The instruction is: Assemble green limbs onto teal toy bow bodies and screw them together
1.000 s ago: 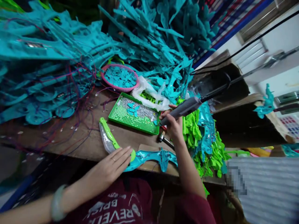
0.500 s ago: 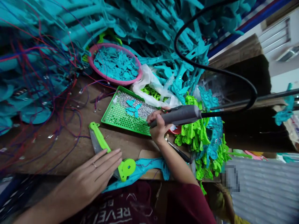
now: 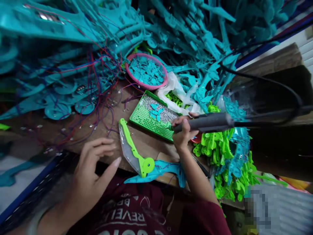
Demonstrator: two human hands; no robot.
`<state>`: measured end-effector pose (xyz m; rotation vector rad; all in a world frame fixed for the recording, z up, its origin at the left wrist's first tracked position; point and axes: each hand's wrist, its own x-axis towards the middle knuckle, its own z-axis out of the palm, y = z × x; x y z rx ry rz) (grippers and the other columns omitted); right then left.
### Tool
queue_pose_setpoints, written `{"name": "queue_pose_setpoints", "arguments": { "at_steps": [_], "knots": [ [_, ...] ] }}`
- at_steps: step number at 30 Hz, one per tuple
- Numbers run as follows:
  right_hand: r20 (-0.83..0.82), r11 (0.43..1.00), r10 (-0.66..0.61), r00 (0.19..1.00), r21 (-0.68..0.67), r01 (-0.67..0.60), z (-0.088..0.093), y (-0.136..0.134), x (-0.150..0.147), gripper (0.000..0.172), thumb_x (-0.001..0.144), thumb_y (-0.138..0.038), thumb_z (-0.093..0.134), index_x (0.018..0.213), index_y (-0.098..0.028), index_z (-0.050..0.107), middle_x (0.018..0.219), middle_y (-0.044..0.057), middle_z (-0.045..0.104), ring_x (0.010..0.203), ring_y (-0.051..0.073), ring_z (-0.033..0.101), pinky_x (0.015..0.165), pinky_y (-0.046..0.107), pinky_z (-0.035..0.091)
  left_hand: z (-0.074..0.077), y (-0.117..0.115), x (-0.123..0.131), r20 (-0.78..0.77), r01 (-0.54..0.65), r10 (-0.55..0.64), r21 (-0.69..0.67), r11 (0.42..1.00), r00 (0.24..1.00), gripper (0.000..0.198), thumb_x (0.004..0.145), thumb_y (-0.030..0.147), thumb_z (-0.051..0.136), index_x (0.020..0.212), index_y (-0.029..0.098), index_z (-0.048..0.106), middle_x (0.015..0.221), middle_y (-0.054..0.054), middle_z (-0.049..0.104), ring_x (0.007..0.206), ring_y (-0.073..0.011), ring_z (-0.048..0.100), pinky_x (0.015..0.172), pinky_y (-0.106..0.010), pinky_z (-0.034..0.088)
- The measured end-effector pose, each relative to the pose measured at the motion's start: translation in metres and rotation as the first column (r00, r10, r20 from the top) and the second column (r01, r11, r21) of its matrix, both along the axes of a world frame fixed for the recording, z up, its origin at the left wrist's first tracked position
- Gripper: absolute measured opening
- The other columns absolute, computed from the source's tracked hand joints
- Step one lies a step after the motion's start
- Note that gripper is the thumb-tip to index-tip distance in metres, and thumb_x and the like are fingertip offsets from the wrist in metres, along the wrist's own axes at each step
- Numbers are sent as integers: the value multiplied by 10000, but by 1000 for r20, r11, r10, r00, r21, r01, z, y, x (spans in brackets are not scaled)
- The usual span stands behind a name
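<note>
My right hand (image 3: 184, 132) is wrapped round a grey corded electric screwdriver (image 3: 210, 122), its tip near the screws in the green tray (image 3: 138, 120). My left hand (image 3: 94, 166) hovers empty with fingers apart, just left of a lime-green plastic part with a clear blade-shaped piece (image 3: 128, 140). That part lies over a turquoise plastic piece (image 3: 158, 169) at the table's front edge, its round end resting on top. Silvery screws (image 3: 166, 112) and a few small turquoise pieces (image 3: 156, 112) lie in the tray.
A pink basket (image 3: 129, 73) of turquoise pieces and a white plastic bag (image 3: 172, 85) with green parts stand behind the tray. Heaped turquoise parts (image 3: 176, 29) fill the back. Red and blue wires (image 3: 97, 78) tangle at left. Green parts (image 3: 220, 150) pile at right.
My left hand has lifted off the lime-green part and moved left, its fingers now spread. The camera view has shifted left. My right hand still holds the screwdriver by the tray.
</note>
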<state>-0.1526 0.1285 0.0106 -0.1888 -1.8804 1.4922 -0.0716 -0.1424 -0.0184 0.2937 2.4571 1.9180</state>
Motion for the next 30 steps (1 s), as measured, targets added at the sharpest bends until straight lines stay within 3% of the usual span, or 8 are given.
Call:
{"name": "queue_pose_setpoints", "arguments": {
  "at_steps": [5,9,11,13,15,17,23,30],
  "knots": [
    [-97,956,-124,988,254,145,34,11,25,346,887,-410,502,1196,-257,473,776,-15,463,656,167,584,721,389,534,3,-1,36,692,-133,-140,325,936,708,412,872,484,646,1214,278,547,1327,-63,613,1324,-259,532,1086,-422,490],
    [-277,676,-319,906,604,422,45,6,76,564,914,-400,514,1424,-307,292,1128,119,470,1128,324,551,897,536,500,7,3,43,786,-185,-247,414,892,567,498,793,518,712,1202,272,567,1372,-72,603,1373,-284,486,1200,-494,338],
    [-253,603,-169,952,738,303,40,-11,100,544,913,-357,540,1416,-334,336,1153,125,488,1149,340,528,898,550,505,12,6,42,794,-228,-275,454,862,542,526,770,508,740,1212,274,574,1391,-69,598,1387,-276,472,1221,-473,304],
    [98,590,10,995,803,-85,30,-33,113,460,920,-315,568,1362,-293,443,1162,124,553,1120,317,560,912,522,518,17,10,38,799,-284,-291,488,825,526,573,739,492,771,1232,269,580,1407,-72,594,1397,-269,464,1225,-443,304],
    [508,593,118,853,653,-471,16,-54,113,391,950,-313,559,1324,-213,503,1157,137,620,1085,292,599,916,484,530,22,15,33,785,-324,-314,532,782,534,607,731,463,781,1265,259,578,1425,-74,584,1404,-261,458,1219,-414,317],
    [682,616,198,704,472,-631,3,-69,106,349,974,-321,529,1283,-157,541,1128,146,661,1048,277,623,904,456,535,25,20,27,761,-343,-332,575,742,558,597,740,426,775,1273,239,583,1425,-80,584,1396,-260,467,1205,-402,336],
    [609,737,339,717,301,-605,-3,-77,103,256,983,-269,531,1219,-197,601,1087,86,675,1026,213,630,911,361,504,15,37,13,629,-120,-377,603,789,680,460,823,476,688,1165,172,640,1243,-105,678,1201,-296,597,1042,-417,461],
    [537,718,361,762,361,-595,2,-78,121,378,966,-210,463,1331,-229,560,1138,107,605,1052,233,586,910,414,503,-5,46,7,467,90,-203,252,963,861,386,898,536,554,873,165,659,835,-48,701,799,-211,630,717,-301,464]
  ]
}}
